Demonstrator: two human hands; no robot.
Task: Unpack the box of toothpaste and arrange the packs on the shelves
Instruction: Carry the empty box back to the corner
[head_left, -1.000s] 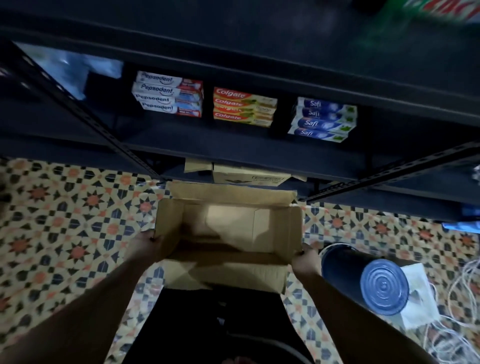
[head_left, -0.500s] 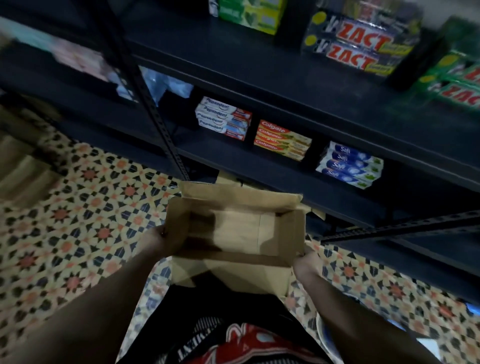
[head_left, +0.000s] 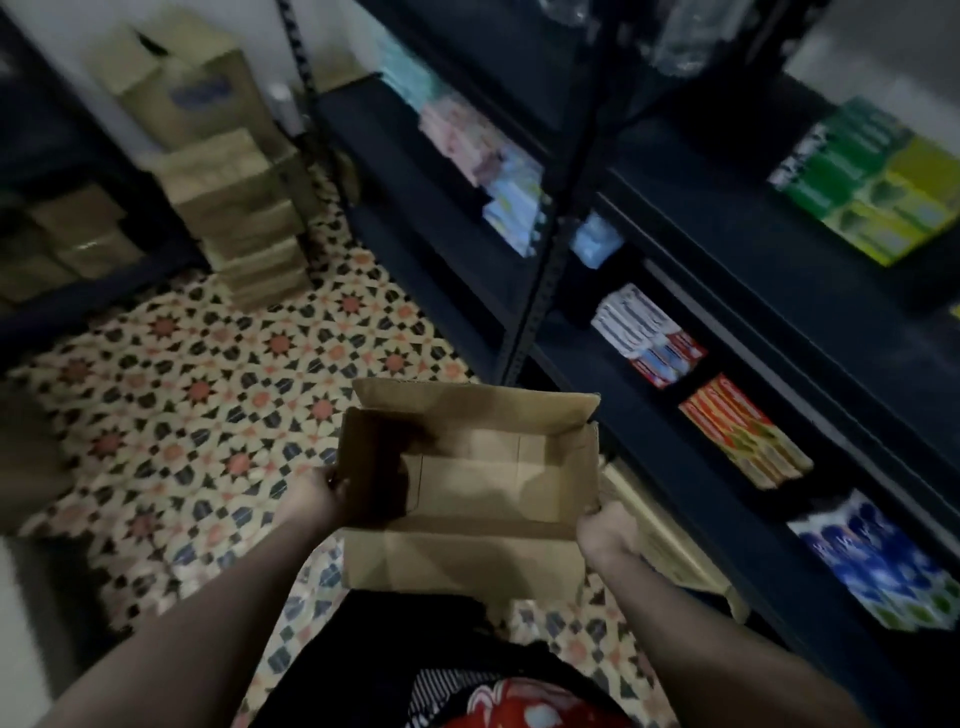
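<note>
Cardboard box (head_left: 470, 486) up off the tiled floor (head_left: 182, 405), flaps open, nothing inside, clamped at both ends: left hand (head_left: 311, 499) curled round the left wall, right hand (head_left: 605, 530) gripping the right corner. Just beyond on the right, dark shelves (head_left: 649, 441) carrying stacked toothpaste packs (head_left: 743, 431) in red, white, blue, green. Farther left, brown cartons (head_left: 228, 208) piled by the wall.

— How do our arms lie?
— Both reach forward, bare. Our left hand (head_left: 317, 496) grips the box (head_left: 467, 483) at its left wall; our right hand (head_left: 605, 530) grips its right corner, fingers curled.
</note>
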